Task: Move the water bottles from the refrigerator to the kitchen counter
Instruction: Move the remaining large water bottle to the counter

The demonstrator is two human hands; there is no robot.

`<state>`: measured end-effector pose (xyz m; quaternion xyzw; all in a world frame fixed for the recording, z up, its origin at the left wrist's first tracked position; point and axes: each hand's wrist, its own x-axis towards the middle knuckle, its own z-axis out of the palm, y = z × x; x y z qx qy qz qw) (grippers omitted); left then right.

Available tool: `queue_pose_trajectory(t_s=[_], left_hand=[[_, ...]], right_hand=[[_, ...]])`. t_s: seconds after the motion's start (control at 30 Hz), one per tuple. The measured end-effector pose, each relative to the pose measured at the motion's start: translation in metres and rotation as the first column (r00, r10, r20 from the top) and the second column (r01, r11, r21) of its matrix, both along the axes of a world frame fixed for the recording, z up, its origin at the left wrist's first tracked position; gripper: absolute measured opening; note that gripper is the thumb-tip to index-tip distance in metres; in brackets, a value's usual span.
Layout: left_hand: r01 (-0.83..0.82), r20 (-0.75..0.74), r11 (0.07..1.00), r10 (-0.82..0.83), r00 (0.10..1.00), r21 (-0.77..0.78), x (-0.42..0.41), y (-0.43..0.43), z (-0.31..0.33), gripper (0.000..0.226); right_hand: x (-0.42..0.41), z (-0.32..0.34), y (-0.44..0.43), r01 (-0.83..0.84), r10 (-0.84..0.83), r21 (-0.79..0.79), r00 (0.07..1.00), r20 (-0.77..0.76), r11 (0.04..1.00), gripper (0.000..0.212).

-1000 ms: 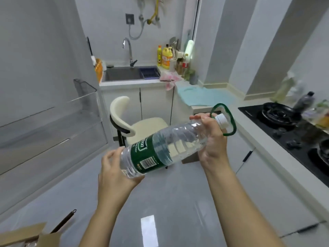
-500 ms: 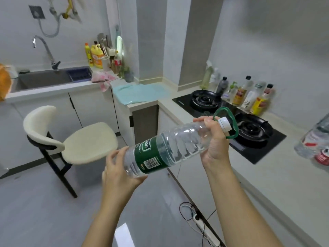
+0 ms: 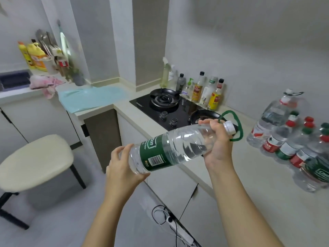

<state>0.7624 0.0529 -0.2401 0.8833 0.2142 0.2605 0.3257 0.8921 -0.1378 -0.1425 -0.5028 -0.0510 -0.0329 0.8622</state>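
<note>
Near the middle of the view, one water bottle (image 3: pixel 170 148) with a green label, a white cap and a green carry loop is held in the air, tilted with its cap up and to the right. It is just in front of the table (image 3: pixel 258 175) edge, beside the hob (image 3: pixel 140 103). Both hands are on it: the left hand (image 3: pixel 124 166) cups the base with fingers curled round it, and the right hand (image 3: pixel 218 145) grips the neck just below the cap.

On the table to the right stands a cluster of bottles (image 3: pixel 284 148): one large jug at the far end and at least five smaller ones with red or green caps, too crowded for a sure count. The hob has two burners and two knobs. Seven condiment bottles (image 3: pixel 197 88) line the wall behind it. One cream stool (image 3: pixel 35 161) stands on the floor at left.
</note>
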Motion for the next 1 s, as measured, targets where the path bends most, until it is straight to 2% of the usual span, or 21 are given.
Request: queue_pose_trajectory(t_s=[0.2,0.27,0.37,0.43,0.6,0.63,0.7,0.73,0.77,0.83,0.87,1.0], left_hand=[[0.120,-0.023,0.993,-0.120,0.992,-0.021,0.082,-0.003,-0.006,0.097],[0.174,-0.027,0.984,-0.175,0.984,-0.035,0.113,-0.001,-0.008,0.097],[0.257,-0.015,0.965,-0.258,0.966,-0.046,0.161,0.000,-0.013,0.097],[0.305,-0.017,0.950,-0.307,0.952,-0.059,0.189,-0.005,-0.018,0.097],[0.429,-0.036,0.894,-0.437,0.899,-0.129,0.248,-0.043,-0.029,0.096],[0.459,-0.027,0.876,-0.467,0.884,-0.146,0.258,-0.055,-0.032,0.095],[0.508,-0.012,0.840,-0.519,0.855,-0.188,0.277,-0.081,-0.039,0.092],[0.522,-0.019,0.827,-0.537,0.843,-0.207,0.285,-0.096,-0.043,0.091],[0.530,-0.037,0.820,-0.549,0.835,-0.213,0.293,-0.111,-0.047,0.089],[0.542,-0.087,0.818,-0.564,0.821,-0.191,0.306,-0.143,-0.054,0.085],[0.550,-0.110,0.817,-0.571,0.814,-0.173,0.312,-0.158,-0.059,0.082],[0.609,-0.235,0.783,-0.621,0.748,-0.131,0.331,-0.222,-0.076,0.068]], right_hand=[[0.055,-0.003,-0.015,0.110,-0.110,-0.005,0.994,-0.006,0.994,0.013],[0.077,-0.004,-0.018,0.147,-0.148,-0.021,0.989,-0.018,0.989,0.008],[0.109,-0.004,-0.022,0.188,-0.190,-0.029,0.980,-0.057,0.982,0.025],[0.126,-0.003,-0.028,0.236,-0.238,-0.043,0.970,-0.054,0.971,0.029],[0.160,0.002,-0.060,0.378,-0.383,-0.111,0.924,-0.020,0.919,0.008],[0.164,0.003,-0.069,0.405,-0.412,-0.129,0.911,-0.029,0.905,0.013],[0.171,0.006,-0.086,0.461,-0.473,-0.168,0.881,-0.034,0.871,0.040],[0.175,0.006,-0.095,0.488,-0.502,-0.186,0.864,-0.033,0.853,0.047],[0.177,0.006,-0.104,0.510,-0.527,-0.207,0.849,-0.037,0.835,0.044],[0.184,0.002,-0.129,0.536,-0.566,-0.246,0.821,-0.070,0.808,0.019],[0.187,0.001,-0.141,0.549,-0.586,-0.261,0.806,-0.088,0.794,0.015],[0.199,-0.012,-0.190,0.564,-0.618,-0.317,0.780,-0.099,0.763,0.028]])
